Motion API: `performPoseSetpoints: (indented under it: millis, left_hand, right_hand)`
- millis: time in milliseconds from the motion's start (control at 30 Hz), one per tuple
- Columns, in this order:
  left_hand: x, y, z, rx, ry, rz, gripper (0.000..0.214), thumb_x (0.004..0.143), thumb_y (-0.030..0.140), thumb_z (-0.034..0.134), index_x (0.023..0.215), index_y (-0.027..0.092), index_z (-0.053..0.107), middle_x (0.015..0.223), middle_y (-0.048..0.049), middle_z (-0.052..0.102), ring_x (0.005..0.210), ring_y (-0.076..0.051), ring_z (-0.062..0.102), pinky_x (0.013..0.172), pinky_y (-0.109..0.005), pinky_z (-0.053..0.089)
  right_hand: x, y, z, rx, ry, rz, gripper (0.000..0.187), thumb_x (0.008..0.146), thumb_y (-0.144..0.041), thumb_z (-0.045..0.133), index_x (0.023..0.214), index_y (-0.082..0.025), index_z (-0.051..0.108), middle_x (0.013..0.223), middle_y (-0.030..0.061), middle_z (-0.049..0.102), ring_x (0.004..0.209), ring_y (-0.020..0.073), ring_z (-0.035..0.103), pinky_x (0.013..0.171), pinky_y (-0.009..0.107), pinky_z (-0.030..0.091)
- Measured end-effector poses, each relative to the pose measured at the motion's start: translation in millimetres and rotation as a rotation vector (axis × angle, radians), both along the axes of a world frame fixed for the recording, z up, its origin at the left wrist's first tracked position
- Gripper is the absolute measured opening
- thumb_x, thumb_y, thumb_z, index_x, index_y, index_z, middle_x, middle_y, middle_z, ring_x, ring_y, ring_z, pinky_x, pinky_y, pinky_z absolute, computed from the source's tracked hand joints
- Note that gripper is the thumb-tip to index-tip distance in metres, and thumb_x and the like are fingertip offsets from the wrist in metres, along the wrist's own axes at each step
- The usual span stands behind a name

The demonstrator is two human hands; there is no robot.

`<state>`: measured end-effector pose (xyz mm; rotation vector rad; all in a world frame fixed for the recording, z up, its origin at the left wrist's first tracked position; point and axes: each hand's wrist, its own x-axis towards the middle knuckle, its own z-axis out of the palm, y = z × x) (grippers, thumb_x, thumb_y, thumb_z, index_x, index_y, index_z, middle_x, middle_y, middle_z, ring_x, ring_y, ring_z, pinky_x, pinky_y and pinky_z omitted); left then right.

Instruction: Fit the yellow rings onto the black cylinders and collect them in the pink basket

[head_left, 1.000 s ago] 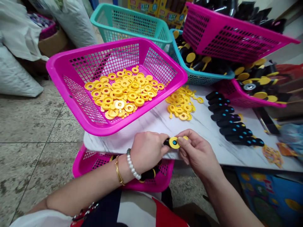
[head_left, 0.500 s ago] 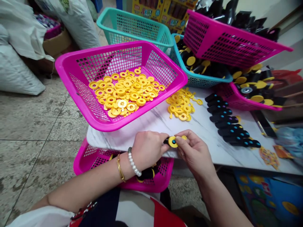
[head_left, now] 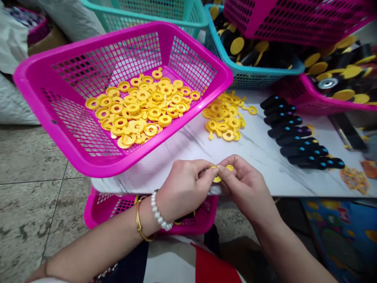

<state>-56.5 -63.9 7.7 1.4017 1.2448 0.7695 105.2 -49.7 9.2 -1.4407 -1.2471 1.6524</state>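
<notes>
Yellow piece (head_left: 217,179): one, a disc with a small round end; between the two hands, over the near margin of the white tabletop (head_left: 182,148).
Long axis: from disc to small end, pointing to two o'clock.
Nearer hand: neither; the left hand (head_left: 185,190) meets it from nine o'clock, the right hand (head_left: 247,184) from three.
Right fingers: thumb and forefinger pinched, no gap visible, on the stretch between disc and small end; lower fingers curled, partly hidden.
Left fingers: closed in a fist-like grip around a dark piece (head_left: 202,171), only a sliver showing; thumb laid across the disc's middle.
Contact of disc and dark piece: covered by the thumb, cannot be told.
Loose yellow rings (head_left: 223,118): one heap, twelve o'clock, near.
Black tubes (head_left: 287,141): stacked in rows, two o'clock, most with blue dots.
Pink basket (head_left: 100,169): ten o'clock, tilted, with more yellow rings inside.
Blue basket (head_left: 265,70): towards one o'clock, beyond the heap, black and yellow pieces inside.
Lower pink basket (head_left: 203,226): eight o'clock, below tabletop level, partly behind the left forearm.
</notes>
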Motion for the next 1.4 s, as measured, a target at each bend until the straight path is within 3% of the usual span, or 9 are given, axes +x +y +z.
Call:
performPoseSetpoints:
  millis: [133,267,467,667,767,933,1033,1167,1400]
  left_hand:
    - [1,0,-4.2,-0.191,-0.16,-0.02,0.03,0.091,0.042,0.045,0.094,0.02,0.066,0.062,0.0025,0.06,0.048,-0.008,0.054,0.044,-0.017,0.038]
    - [-3,0,-7.7,-0.184,-0.203,-0.046,0.036,0.091,0.043,0.046,0.121,0.027,0.055,0.063,0.0044,0.059,0.043,-0.01,0.056,0.04,-0.018,0.04]
    - [-3,-5,-7.1,-0.011,-0.1,-0.055,0.032,0.094,0.04,0.04,0.108,0.025,0.064,0.059,0.0045,0.055,0.045,-0.009,0.056,0.048,-0.02,0.041]
    - [-3,-8,2.7,0.282,0.216,-0.142,0.02,0.088,0.035,0.056,0.082,0.021,0.07,0.072,-0.0005,0.057,0.073,-0.013,0.055,0.067,-0.025,0.039]
    - [-1,-4,2.9,0.293,0.245,-0.134,0.022,0.091,0.034,0.053,0.087,0.022,0.071,0.069,0.0003,0.056,0.071,-0.013,0.053,0.067,-0.025,0.037]
    - [5,-1,-2.6,0.271,0.191,-0.092,0.023,0.091,0.035,0.053,0.085,0.022,0.072,0.067,0.0006,0.057,0.067,-0.011,0.052,0.065,-0.024,0.036]
    - [7,-4,-7.1,0.294,0.125,-0.065,0.021,0.089,0.036,0.056,0.098,0.024,0.07,0.071,0.0008,0.058,0.068,-0.011,0.053,0.066,-0.023,0.038]
    - [5,-9,-11.3,0.334,0.129,-0.121,0.036,0.085,0.045,0.06,0.116,0.027,0.062,0.078,0.0,0.055,0.072,-0.013,0.052,0.068,-0.024,0.04]
    - [5,-9,-7.7,0.35,0.271,-0.24,0.042,0.083,0.058,0.055,0.104,0.023,0.064,0.086,-0.0014,0.053,0.077,-0.015,0.054,0.07,-0.026,0.043]
  right_hand:
    - [-2,-2,-4.0,0.042,0.039,-0.014,0.023,0.085,-0.038,0.065,0.083,-0.019,0.052,0.047,-0.0096,0.041,0.038,0.0033,0.029,0.037,0.014,0.022]
    - [6,-2,-8.7,0.071,0.106,-0.021,0.023,0.085,-0.038,0.065,0.094,-0.017,0.059,0.053,-0.0069,0.047,0.041,0.0035,0.033,0.038,0.014,0.024]
    - [29,12,-8.7,-0.106,0.347,0.106,0.027,0.082,-0.031,0.067,0.102,-0.013,0.066,0.06,0.0007,0.061,0.046,0.0055,0.05,0.046,0.014,0.039]
    - [23,20,-6.6,-0.156,0.25,0.271,0.021,0.08,-0.032,0.07,0.09,-0.015,0.064,0.062,-0.0016,0.059,0.04,0.0065,0.05,0.033,0.013,0.037]
    - [24,19,-5.7,-0.171,0.259,0.211,0.016,0.082,-0.03,0.067,0.091,-0.016,0.064,0.064,-0.0024,0.058,0.041,0.0068,0.052,0.034,0.014,0.041]
    - [47,11,-9.0,-0.176,0.404,0.215,0.019,0.085,-0.026,0.065,0.101,-0.016,0.068,0.078,0.0033,0.063,0.064,0.0109,0.062,0.058,0.02,0.053]
    - [53,7,-12.1,-0.12,0.434,0.223,0.013,0.084,-0.027,0.067,0.092,-0.017,0.07,0.084,0.0038,0.061,0.067,0.0113,0.061,0.06,0.021,0.051]
    - [46,6,-13.4,-0.086,0.377,0.195,0.012,0.078,-0.028,0.073,0.078,-0.017,0.07,0.086,0.0024,0.058,0.071,0.0118,0.058,0.063,0.022,0.049]
    - [51,4,-8.2,-0.073,0.298,0.239,0.016,0.084,-0.029,0.066,0.077,-0.016,0.072,0.087,0.0046,0.057,0.077,0.0139,0.056,0.065,0.023,0.047]
